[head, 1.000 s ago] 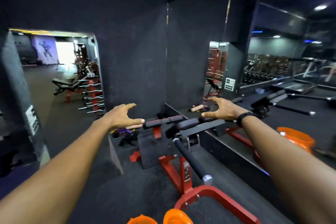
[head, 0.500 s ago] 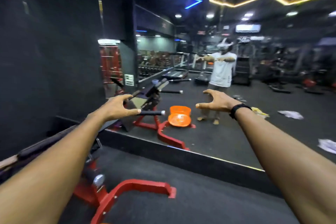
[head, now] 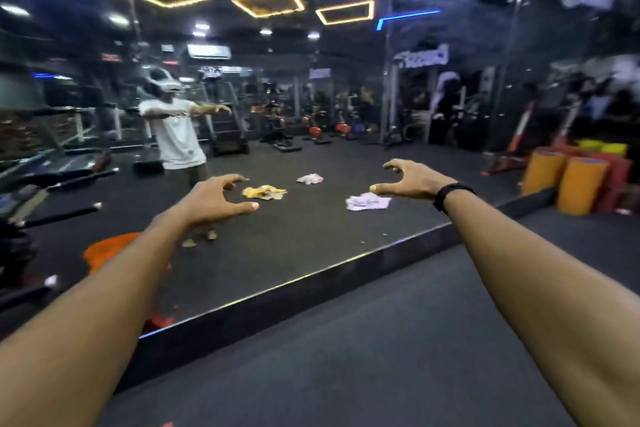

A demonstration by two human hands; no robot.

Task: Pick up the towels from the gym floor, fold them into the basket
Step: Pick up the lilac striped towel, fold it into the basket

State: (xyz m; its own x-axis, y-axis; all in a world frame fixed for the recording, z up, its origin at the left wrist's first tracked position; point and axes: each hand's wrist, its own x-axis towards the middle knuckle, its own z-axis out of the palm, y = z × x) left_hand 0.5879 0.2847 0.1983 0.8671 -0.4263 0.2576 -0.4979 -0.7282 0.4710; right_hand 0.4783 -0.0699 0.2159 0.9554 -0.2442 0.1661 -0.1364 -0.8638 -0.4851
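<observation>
The basket (head: 114, 250), orange and blurred, shows in the wall mirror (head: 311, 225) just below the left forearm. The left hand (head: 211, 199) is held out in the air, fingers loosely curved and apart, holding nothing. Just right of its fingertips in the picture lies a crumpled yellow towel (head: 264, 192); further right and beyond it a small white towel (head: 310, 178); then a pale towel (head: 367, 201) directly under the thumb of the right hand (head: 414, 178), which is likewise spread, relaxed and empty. All three are reflections, so the real cloths likely lie on the floor behind the person, well out of reach. They look light, limp and non-slip. Each will probably sag when lifted, so pinch a raised fold or corner, then find two corners to shake it flat for folding.
</observation>
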